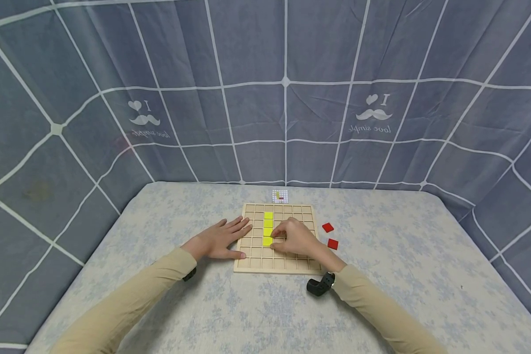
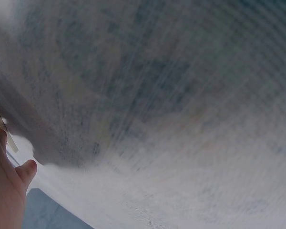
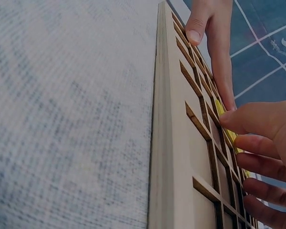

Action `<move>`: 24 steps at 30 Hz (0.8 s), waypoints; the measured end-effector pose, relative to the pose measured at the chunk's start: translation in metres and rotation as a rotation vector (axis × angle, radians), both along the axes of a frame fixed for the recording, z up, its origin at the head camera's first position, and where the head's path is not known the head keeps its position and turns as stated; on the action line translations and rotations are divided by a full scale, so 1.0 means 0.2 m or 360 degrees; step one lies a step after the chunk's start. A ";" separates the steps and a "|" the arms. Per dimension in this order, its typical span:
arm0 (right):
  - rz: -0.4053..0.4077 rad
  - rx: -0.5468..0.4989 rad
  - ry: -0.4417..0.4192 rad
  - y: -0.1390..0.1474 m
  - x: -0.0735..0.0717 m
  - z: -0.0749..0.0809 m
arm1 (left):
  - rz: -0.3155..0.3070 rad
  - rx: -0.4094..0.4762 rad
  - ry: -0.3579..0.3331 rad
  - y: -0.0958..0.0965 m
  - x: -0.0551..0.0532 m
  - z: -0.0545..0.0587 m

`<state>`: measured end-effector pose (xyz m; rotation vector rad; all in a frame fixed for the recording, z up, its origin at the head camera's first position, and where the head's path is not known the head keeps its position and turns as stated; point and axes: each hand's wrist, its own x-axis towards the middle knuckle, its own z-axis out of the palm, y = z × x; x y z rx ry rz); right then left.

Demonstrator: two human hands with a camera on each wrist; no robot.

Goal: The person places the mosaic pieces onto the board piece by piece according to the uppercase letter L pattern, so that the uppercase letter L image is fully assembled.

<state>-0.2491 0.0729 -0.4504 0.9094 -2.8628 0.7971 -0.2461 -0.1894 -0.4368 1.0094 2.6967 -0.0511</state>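
A wooden grid board (image 1: 252, 265) lies on the table, with a column of several yellow square tiles (image 1: 268, 223) in its cells. The right hand (image 1: 298, 238) is over the board's middle. Its thumb and index finger pinch the lowest yellow tile (image 1: 267, 241) at its right-hand corners; in the right wrist view the thumb tip meets the yellow strip (image 3: 220, 106). With fingers spread, the left hand (image 1: 223, 239) rests on the board's left edge. Only part of the left hand (image 2: 9, 191) shows in the left wrist view.
Two red tiles, an upper one (image 1: 328, 227) and a lower one (image 1: 333, 244), lie right of the board. A small printed grid card (image 1: 280, 196) lies behind it. A patterned cloth covers the table (image 1: 194, 305). A grey-blue curtain (image 1: 256, 113) stands around the back and sides.
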 end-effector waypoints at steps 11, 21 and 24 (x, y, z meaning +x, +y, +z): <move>0.0005 -0.0038 0.0011 0.04 0.00 0.00 | 0.0007 -0.0019 -0.0006 0.00 0.00 0.01; -0.0029 -0.0108 0.0068 0.18 0.00 0.05 | 0.0011 -0.0002 -0.0020 0.00 0.01 0.00; -0.0071 -0.0133 0.0061 0.23 -0.01 0.07 | 0.0011 0.0001 -0.0023 0.00 0.01 0.00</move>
